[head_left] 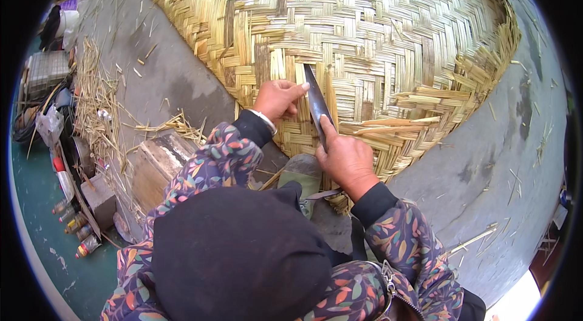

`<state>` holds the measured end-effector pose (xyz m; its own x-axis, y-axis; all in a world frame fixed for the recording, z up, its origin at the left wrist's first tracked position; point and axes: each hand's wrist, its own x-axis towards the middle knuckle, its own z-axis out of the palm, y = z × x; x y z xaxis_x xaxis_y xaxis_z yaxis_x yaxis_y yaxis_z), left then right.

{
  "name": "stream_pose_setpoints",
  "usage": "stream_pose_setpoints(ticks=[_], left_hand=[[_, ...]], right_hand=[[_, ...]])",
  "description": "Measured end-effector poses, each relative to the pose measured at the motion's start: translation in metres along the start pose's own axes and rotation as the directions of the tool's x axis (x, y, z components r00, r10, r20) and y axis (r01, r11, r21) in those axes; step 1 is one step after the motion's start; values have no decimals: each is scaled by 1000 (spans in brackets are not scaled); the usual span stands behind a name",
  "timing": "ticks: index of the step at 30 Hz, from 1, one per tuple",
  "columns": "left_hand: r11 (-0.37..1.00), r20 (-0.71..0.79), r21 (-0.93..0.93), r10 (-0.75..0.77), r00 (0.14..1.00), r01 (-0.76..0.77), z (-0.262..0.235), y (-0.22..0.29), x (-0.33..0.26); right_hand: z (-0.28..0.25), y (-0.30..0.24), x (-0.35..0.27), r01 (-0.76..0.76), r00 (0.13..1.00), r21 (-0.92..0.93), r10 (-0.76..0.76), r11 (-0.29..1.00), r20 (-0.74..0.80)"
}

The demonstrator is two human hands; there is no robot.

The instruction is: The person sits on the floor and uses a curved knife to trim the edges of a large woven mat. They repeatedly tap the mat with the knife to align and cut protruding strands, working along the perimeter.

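A large woven mat of pale, flat plant strips lies in front of me. My right hand is closed round the lower end of a long dark knife, its index finger stretched along the blade. The blade's tip rests at the weave, against or under a light strip. Just left of the blade, my left hand is closed in a pinch, thumb tip beside the knife edge. What sits between those fingers is too small to make out. Several loose strip ends stick out of the mat to the right.
A wooden block stands left of my left forearm. Loose straw is heaped farther left on the grey floor. Beyond it several small bottles lie beside a grey block. Straw scraps are scattered at the right.
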<state>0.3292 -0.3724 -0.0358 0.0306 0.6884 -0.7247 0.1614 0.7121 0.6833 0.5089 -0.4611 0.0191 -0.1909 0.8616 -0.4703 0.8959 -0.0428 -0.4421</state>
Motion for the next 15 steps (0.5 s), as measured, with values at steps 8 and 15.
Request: stream_pose_setpoints(ticks=[8,15], left_hand=[[576,-69,799,375,925,-174,-10,-9,-11],[850,-41,505,200,979,-153,-23,-6,1]], right_hand=[[-23,12,-35,107,991,-68,-101,992,89],[-79,66,-104,82,959,40,-89,996,269]])
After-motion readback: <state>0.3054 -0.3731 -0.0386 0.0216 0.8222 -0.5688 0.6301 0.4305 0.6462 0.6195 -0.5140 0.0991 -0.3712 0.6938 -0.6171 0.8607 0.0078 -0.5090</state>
